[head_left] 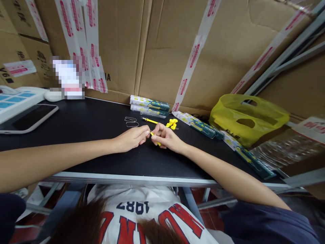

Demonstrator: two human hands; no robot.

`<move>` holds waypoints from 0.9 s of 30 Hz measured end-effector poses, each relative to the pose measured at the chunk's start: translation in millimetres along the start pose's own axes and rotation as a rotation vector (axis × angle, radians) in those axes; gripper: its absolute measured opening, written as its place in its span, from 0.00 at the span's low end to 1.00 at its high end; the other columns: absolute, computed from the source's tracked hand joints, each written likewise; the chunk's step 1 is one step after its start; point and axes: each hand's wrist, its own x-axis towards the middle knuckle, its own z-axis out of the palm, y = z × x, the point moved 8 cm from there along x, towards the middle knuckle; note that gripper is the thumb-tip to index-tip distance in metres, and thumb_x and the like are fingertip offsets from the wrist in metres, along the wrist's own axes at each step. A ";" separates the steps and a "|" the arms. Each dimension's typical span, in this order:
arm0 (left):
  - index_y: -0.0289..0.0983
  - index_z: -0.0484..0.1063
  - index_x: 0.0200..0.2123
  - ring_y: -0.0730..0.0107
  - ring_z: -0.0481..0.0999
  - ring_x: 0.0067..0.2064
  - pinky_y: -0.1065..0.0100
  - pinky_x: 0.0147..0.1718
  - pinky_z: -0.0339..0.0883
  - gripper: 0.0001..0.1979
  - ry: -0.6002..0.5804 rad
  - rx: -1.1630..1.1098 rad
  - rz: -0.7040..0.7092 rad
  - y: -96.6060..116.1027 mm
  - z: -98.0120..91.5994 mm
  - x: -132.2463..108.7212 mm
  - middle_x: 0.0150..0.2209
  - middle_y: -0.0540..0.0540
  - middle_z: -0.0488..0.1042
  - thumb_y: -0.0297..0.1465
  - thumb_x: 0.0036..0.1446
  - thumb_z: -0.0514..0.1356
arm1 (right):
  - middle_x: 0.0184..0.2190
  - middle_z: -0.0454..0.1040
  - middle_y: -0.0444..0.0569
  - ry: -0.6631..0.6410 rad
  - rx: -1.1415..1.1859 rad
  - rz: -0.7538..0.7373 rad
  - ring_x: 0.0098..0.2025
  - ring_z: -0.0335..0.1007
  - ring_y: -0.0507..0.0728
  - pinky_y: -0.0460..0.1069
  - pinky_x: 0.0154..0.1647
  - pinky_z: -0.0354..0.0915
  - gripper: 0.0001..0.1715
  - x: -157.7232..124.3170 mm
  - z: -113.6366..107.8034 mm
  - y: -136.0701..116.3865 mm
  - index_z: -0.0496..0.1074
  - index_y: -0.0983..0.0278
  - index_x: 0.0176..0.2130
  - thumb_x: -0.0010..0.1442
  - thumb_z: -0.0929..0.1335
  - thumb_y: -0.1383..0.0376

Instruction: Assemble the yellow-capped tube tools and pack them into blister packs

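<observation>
My left hand [132, 138] and my right hand [166, 138] meet over the middle of a black table [88, 125]. Both pinch a thin yellow tool [153, 135] between their fingertips; the right hand wraps its lower end, the left pinches its tip. Just beyond the hands lie a second yellow tool [149, 120], a small heap of yellow plastic pieces [172, 123] and two wire clips [130, 121].
Packaged tools lie in a stack [149, 106] at the back and in a row [203, 127] running toward the right edge. A yellow plastic bag [247, 117] sits at right. A white device [22, 115] rests at left. Taped cardboard boxes [165, 51] wall the back.
</observation>
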 end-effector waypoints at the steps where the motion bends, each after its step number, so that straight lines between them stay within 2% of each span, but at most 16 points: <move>1: 0.38 0.60 0.35 0.78 0.59 0.21 0.75 0.20 0.57 0.16 0.006 0.019 0.005 0.4 -0.4 -0.1 0.25 0.53 0.61 0.41 0.67 0.42 | 0.23 0.66 0.38 0.022 -0.008 -0.014 0.19 0.55 0.45 0.39 0.14 0.50 0.23 -0.2 -0.2 -0.5 0.56 0.60 0.35 0.55 0.71 0.52; 6: 0.38 0.61 0.34 0.78 0.60 0.21 0.74 0.21 0.57 0.16 0.006 0.011 0.002 -1.1 -0.4 0.0 0.25 0.53 0.63 0.41 0.66 0.42 | 0.27 0.69 0.41 0.142 -0.075 -0.135 0.24 0.63 0.47 0.43 0.24 0.60 0.22 -2.4 -2.6 -5.9 0.58 0.62 0.33 0.54 0.73 0.54; 11: 0.38 0.60 0.33 0.78 0.60 0.21 0.73 0.22 0.57 0.16 0.008 -0.011 -0.008 -1.6 0.5 0.3 0.25 0.53 0.63 0.40 0.66 0.42 | 0.25 0.69 0.40 0.172 -0.130 -0.146 0.22 0.62 0.47 0.44 0.23 0.58 0.21 -2.6 -4.6 -4.4 0.60 0.62 0.33 0.54 0.72 0.54; 16: 0.38 0.61 0.33 0.73 0.64 0.25 0.69 0.28 0.59 0.15 0.116 0.237 0.053 7.2 -5.1 -1.7 0.25 0.52 0.65 0.37 0.67 0.40 | 0.22 0.68 0.38 0.194 -0.065 -0.121 0.20 0.61 0.46 0.42 0.19 0.56 0.23 -1.3 -6.1 -4.6 0.61 0.62 0.32 0.49 0.75 0.55; 19: 0.38 0.61 0.37 0.68 0.68 0.29 0.67 0.31 0.58 0.14 0.182 0.435 0.061 9.2 -8.0 -3.7 0.27 0.51 0.67 0.36 0.67 0.41 | 0.19 0.67 0.36 0.163 0.047 -0.047 0.16 0.56 0.45 0.41 0.14 0.51 0.22 0.1 -2.3 0.1 0.60 0.62 0.33 0.51 0.74 0.54; 22: 0.39 0.62 0.39 0.65 0.71 0.32 0.67 0.31 0.57 0.14 0.196 0.543 0.051 8.0 -8.0 -4.4 0.31 0.48 0.71 0.37 0.68 0.40 | 0.18 0.68 0.36 0.131 0.089 -0.006 0.15 0.53 0.45 0.40 0.12 0.49 0.22 0.7 2.5 3.0 0.59 0.61 0.34 0.53 0.73 0.53; 27: 0.38 0.62 0.39 0.64 0.72 0.33 0.67 0.31 0.58 0.14 0.159 0.541 0.079 10.3 -5.8 -3.7 0.31 0.47 0.72 0.37 0.67 0.40 | 0.22 0.67 0.38 0.223 -0.021 -0.148 0.21 0.62 0.46 0.43 0.20 0.56 0.22 -3.1 -0.2 -6.0 0.58 0.61 0.33 0.53 0.73 0.54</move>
